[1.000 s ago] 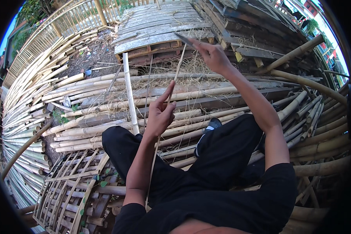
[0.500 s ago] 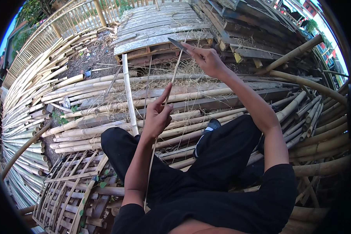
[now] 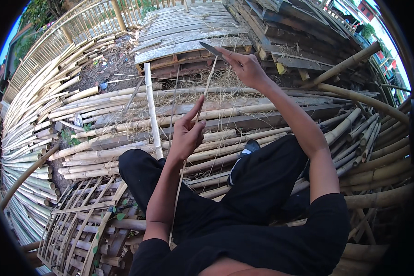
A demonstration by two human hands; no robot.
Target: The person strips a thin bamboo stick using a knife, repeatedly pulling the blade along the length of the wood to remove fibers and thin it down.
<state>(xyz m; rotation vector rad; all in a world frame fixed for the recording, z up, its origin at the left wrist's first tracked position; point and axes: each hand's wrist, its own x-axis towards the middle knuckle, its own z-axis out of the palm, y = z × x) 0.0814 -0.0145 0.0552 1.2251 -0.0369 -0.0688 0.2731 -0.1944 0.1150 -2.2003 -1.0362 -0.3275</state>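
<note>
A long thin bamboo strip [image 3: 210, 76] runs from near my lap up and away between my hands. My left hand [image 3: 187, 135] is closed round its middle, with the index finger stretched along it. Farther up, my right hand [image 3: 245, 69] grips a knife [image 3: 210, 48], whose dark pointed blade lies across the strip near its far end. The knife's handle is hidden inside my fingers. The strip's lower end passes over my dark trousers beside my left forearm.
Bamboo poles [image 3: 124, 123] lie in rows before me, strewn with straw shavings. A pale split slat [image 3: 152, 110] stands upright left of my hands. Beyond are a wooden pallet [image 3: 188, 34] and stacked planks [image 3: 290, 34]. A slatted bamboo lattice [image 3: 78, 230] lies at lower left.
Both hands stay almost in place. My right hand and the knife have shifted very slightly, and my left hand has edged a little along with the strip.
</note>
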